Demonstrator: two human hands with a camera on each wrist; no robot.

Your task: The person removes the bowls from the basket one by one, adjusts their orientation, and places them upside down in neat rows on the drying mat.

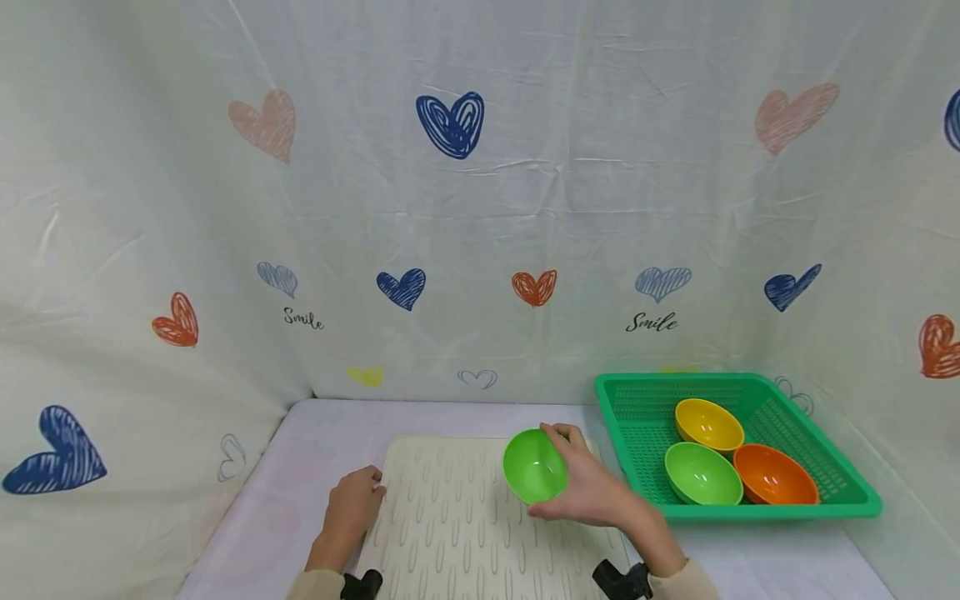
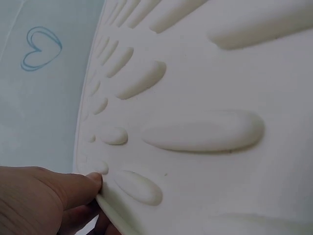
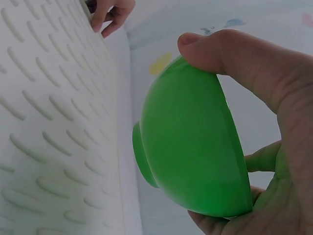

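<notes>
A small green bowl (image 1: 534, 468) is held by its rim in my right hand (image 1: 587, 482), over the right part of a cream mat with raised oval bumps (image 1: 442, 508). The right wrist view shows the bowl (image 3: 188, 142) from its side, its foot toward the mat, with the thumb on one side and fingers on the opposite side. At the mat's left edge is my left hand (image 1: 352, 504). Up close in the left wrist view, the thumb (image 2: 85, 188) lies on top of the mat's edge and the fingers are under it, pinching it.
On the right of the table stands a green mesh basket (image 1: 626, 417). In it are a yellow bowl (image 1: 708, 423), a light green bowl (image 1: 701, 473) and an orange bowl (image 1: 776, 475). A white cloth (image 1: 285, 500) covers the table, and a heart-printed curtain (image 1: 480, 217) hangs around it.
</notes>
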